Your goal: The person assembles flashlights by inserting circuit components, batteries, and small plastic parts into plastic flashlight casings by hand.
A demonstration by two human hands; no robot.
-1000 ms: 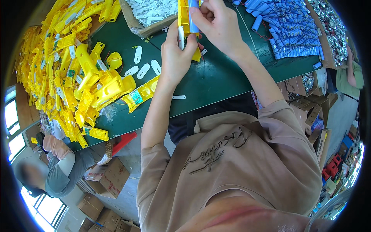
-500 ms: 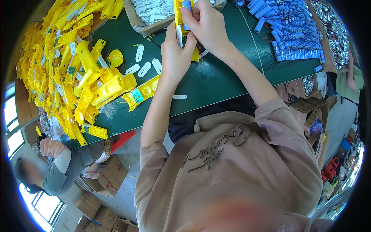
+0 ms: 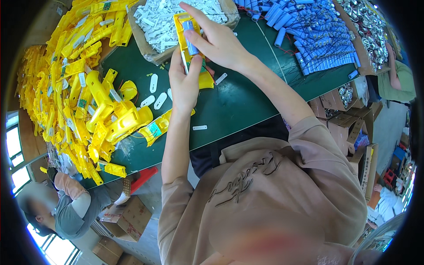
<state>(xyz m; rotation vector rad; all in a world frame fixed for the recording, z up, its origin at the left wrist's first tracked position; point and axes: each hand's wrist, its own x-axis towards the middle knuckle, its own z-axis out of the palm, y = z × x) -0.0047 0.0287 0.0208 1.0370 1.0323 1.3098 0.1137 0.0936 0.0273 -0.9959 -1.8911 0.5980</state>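
My left hand point(image 3: 183, 86) is closed around a yellow plastic housing point(image 3: 181, 21), held tilted over the table's far side. A blue cylindrical battery point(image 3: 190, 39) lies lengthwise in the housing's hollow. The thumb of my right hand point(image 3: 218, 44) presses on the battery, while its forefinger stretches past the housing's top end. Beside my left fingers shows the edge of a white strip. Below the hands is another yellow piece point(image 3: 206, 81), partly hidden, with a green board by it. White oval plates point(image 3: 153, 83) lie left of my left hand.
Yellow housings point(image 3: 128, 126) are heaped at left, some with green boards and wires. A carton point(image 3: 148, 55) of small white parts stands behind my hands. Wired blue batteries point(image 3: 324, 64) are piled at right, near a box of shiny metal parts point(image 3: 375, 53). Another person point(image 3: 66, 207) sits at lower left.
Both hands and the housing have come nearer and a little left in view. My right forefinger has stretched out from a curled pose. The whole view has shifted slightly.
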